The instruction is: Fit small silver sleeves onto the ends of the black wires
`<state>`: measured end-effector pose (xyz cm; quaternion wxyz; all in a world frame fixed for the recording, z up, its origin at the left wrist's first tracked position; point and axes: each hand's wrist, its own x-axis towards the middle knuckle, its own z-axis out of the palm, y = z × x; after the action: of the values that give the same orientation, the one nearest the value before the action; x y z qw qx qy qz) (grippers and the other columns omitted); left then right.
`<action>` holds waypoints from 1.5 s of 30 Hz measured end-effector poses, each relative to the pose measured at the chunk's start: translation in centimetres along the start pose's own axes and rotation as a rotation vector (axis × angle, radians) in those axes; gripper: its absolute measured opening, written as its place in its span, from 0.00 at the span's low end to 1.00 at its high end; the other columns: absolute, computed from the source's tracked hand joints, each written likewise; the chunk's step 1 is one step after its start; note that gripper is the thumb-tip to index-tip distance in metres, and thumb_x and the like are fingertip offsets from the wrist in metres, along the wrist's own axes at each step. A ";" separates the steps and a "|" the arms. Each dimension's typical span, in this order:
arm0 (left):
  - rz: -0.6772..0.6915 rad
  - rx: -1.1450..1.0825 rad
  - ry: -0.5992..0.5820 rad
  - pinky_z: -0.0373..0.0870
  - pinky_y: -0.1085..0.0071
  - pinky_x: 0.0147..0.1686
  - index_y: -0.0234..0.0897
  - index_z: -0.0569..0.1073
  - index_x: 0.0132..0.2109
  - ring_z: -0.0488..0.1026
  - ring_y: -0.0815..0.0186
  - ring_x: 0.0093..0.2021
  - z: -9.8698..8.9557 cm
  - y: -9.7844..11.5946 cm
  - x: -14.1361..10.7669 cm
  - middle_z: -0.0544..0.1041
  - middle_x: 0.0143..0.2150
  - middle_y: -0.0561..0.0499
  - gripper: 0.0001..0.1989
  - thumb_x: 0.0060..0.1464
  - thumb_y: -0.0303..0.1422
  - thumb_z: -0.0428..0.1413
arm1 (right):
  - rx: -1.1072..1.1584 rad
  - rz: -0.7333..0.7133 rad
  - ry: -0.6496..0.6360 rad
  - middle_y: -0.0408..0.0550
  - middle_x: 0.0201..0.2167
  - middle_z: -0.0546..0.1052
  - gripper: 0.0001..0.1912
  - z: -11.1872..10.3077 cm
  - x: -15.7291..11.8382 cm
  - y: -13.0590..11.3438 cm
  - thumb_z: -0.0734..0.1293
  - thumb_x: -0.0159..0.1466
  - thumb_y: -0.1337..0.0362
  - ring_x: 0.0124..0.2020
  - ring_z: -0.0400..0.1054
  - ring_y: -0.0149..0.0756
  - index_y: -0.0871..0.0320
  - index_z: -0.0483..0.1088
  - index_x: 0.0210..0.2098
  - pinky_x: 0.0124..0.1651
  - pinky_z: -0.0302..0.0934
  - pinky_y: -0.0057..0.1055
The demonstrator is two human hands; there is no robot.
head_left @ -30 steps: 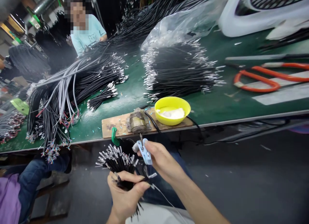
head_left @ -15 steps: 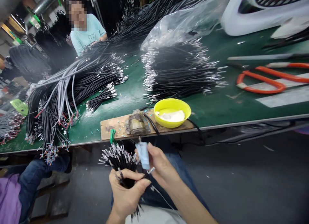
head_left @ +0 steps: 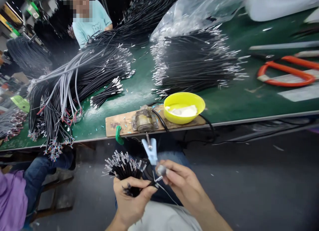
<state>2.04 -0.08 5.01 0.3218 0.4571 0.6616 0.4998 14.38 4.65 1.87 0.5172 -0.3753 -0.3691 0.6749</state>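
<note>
My left hand (head_left: 132,199) is closed around a bundle of short black cables (head_left: 124,169), whose stripped silvery ends fan out above the fingers. Between its thumb and forefinger, one cable end (head_left: 157,179) sticks out to the right, with pale strands. Close beside that end is my right hand (head_left: 183,184), its fingers pinched together at a small grey rounded thing (head_left: 161,170) that I cannot identify. Just above, a light blue clip (head_left: 151,152) sits on the shaft of a small motor (head_left: 144,120), its two legs spread toward the motor. A thin pale strand trails below my hands.
On the table edge, a wooden board (head_left: 114,126) carries the motor, a green hook (head_left: 119,135) and a yellow bowl (head_left: 184,108) with white material. Black cable stacks (head_left: 194,64) lie behind. Orange-handled pliers (head_left: 284,74) are at the right. A co-worker (head_left: 92,20) sits across the table.
My right hand has moved down and right from beside the blue clip, which now shows fully. The grey rounded thing has come into view at its fingertips. My left hand keeps its hold.
</note>
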 end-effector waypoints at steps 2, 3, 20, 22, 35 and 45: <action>-0.020 0.017 -0.026 0.71 0.69 0.23 0.37 0.77 0.20 0.72 0.64 0.18 -0.2 -0.1 -0.1 0.77 0.17 0.49 0.12 0.38 0.42 0.63 | -0.083 -0.087 -0.041 0.44 0.18 0.66 0.17 -0.3 -0.6 0.3 0.67 0.53 0.51 0.20 0.60 0.31 0.58 0.69 0.20 0.21 0.56 0.27; -0.030 0.023 -0.036 0.71 0.69 0.24 0.37 0.77 0.20 0.72 0.64 0.18 -0.2 0.0 -0.1 0.77 0.17 0.50 0.11 0.38 0.41 0.63 | -0.122 -0.135 -0.059 0.44 0.19 0.67 0.15 -0.4 -0.9 0.3 0.67 0.54 0.52 0.21 0.61 0.32 0.58 0.70 0.21 0.22 0.58 0.27; -0.331 0.031 -0.278 0.56 0.77 0.12 0.34 0.68 0.13 0.57 0.74 0.11 -0.3 -0.5 -1.4 0.60 0.09 0.57 0.15 0.44 0.27 0.54 | -0.641 -0.539 -0.121 0.42 0.19 0.69 0.07 2.9 -2.2 -1.1 0.65 0.58 0.67 0.23 0.64 0.34 0.56 0.68 0.23 0.28 0.59 0.32; -0.363 0.070 -0.139 0.58 0.77 0.13 0.35 0.66 0.12 0.59 0.73 0.12 -0.3 -0.1 -1.2 0.60 0.09 0.58 0.13 0.39 0.26 0.57 | -0.582 -0.506 -0.155 0.43 0.20 0.71 0.07 2.5 -2.2 -1.0 0.64 0.60 0.67 0.23 0.66 0.33 0.56 0.69 0.25 0.28 0.60 0.30; -0.385 -0.291 -0.111 0.53 0.76 0.13 0.36 0.64 0.19 0.54 0.75 0.12 0.6 -0.7 -1.2 0.57 0.10 0.59 0.23 0.40 0.52 0.57 | -0.667 -0.829 0.182 0.43 0.20 0.65 0.12 3.2 -3.0 0.3 0.59 0.57 0.79 0.24 0.58 0.32 0.58 0.63 0.24 0.29 0.54 0.30; -0.384 -0.275 -0.203 0.50 0.76 0.12 0.33 0.68 0.17 0.52 0.77 0.10 0.3 -0.9 -0.1 0.58 0.09 0.57 0.25 0.42 0.53 0.55 | -0.216 -0.431 -0.059 0.46 0.27 0.71 0.05 1.4 -1.3 0.1 0.64 0.58 0.69 0.27 0.66 0.34 0.55 0.73 0.31 0.27 0.60 0.27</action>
<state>2.05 -0.14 4.06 0.5347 0.3229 0.6265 0.4662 13.38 3.22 2.60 0.5950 -0.3210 -0.5256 0.5164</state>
